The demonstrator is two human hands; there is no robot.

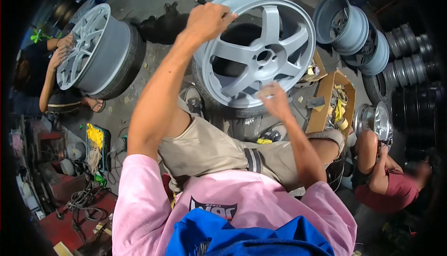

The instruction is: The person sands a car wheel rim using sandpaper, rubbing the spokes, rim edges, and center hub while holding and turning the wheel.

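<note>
A: Quick one: where was the wheel?
B: The grey wheel [269, 41] was mid-scene, beyond the person's shorts [209, 149], tilted over a tyre [198, 76], spoked face toward the camera.
A: Hands?
B: Left hand [209, 20] was at the far left edge, fingers curled over it. Right hand [275, 98] was by the near side of the face, motion-blurred; couldn't tell whether it touched, pinched anything or was spread.
A: Handling?
B: Looked like rigid metal, so stiff, probably weighty and awkward one-handed. Matt coating, maybe a bit slick, likely easy to scuff.
A: Best hold?
B: Outer rim [242, 102], hands on opposite sides; a spoke [233, 51] would have done as backup, since the gaps left finger room.
A: Surroundings?
B: Cardboard box [321, 104] near right of the wheel, and a second wheel [104, 65] at far left with a co-worker's hand [59, 56] on it. Next clip.
</note>
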